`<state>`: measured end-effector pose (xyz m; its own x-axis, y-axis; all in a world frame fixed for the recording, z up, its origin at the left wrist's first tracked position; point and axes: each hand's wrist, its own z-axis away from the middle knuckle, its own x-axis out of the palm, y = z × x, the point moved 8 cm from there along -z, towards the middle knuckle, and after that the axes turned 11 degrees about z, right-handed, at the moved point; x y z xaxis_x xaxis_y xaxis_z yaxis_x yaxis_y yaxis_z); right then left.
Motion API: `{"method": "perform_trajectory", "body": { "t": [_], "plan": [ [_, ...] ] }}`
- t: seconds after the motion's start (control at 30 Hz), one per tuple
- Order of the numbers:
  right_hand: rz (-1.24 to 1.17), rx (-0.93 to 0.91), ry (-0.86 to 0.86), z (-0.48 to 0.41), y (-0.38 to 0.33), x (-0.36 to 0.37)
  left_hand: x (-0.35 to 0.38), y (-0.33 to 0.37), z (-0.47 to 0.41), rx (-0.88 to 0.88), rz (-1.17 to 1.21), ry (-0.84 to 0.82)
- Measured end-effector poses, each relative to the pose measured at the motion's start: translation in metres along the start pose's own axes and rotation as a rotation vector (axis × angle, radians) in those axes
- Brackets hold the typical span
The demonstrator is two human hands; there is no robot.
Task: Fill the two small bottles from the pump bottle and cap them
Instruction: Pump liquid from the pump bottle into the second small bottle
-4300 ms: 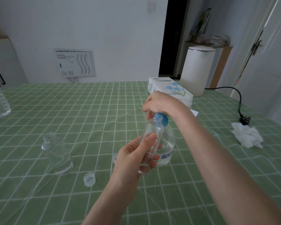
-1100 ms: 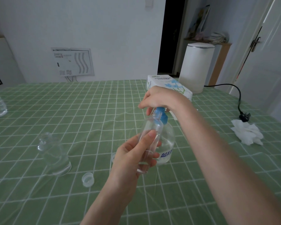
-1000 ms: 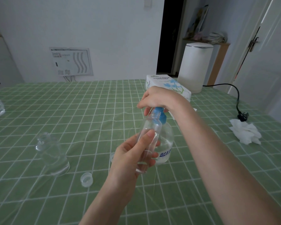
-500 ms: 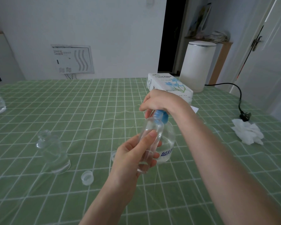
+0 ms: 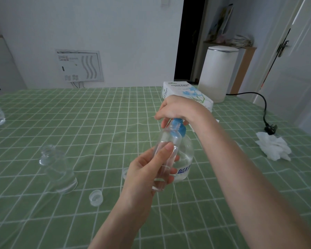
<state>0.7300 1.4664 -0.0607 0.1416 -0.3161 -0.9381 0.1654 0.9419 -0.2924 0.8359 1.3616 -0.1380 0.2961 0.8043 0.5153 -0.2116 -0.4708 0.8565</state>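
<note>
- Left hand (image 5: 144, 175) grips small bottle (image 5: 169, 141): thumb and fingers wrapped round its lower half, held above the table (image 5: 97, 123).
- Bottle's long axis is tilted, mouth toward 1 o'clock from the grip, its neck touching or just beside the blue pump head (image 5: 182, 131).
- Right hand (image 5: 178, 109) is curled over that head; pump bottle (image 5: 185, 155) stands upright.
- Nozzle tip hidden; the next stroke likely depends on the mouth sitting beneath it.
- Second small bottle (image 5: 58, 169), uncapped, at 9 o'clock of left hand; cap (image 5: 95, 197) at 8 o'clock.

Free table (image 5: 101, 123) left-centre and front; open bottle (image 5: 57, 169) and loose cap (image 5: 96, 197) stand left of left hand (image 5: 144, 175).
</note>
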Motion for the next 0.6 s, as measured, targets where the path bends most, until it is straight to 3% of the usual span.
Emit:
{"method": "perform_trajectory", "body": {
  "t": [0.6],
  "plan": [
    [-0.062,0.000,0.087,0.004,0.000,-0.007,0.001,-0.001,0.002,-0.009,0.001,-0.009]
  ]
}}
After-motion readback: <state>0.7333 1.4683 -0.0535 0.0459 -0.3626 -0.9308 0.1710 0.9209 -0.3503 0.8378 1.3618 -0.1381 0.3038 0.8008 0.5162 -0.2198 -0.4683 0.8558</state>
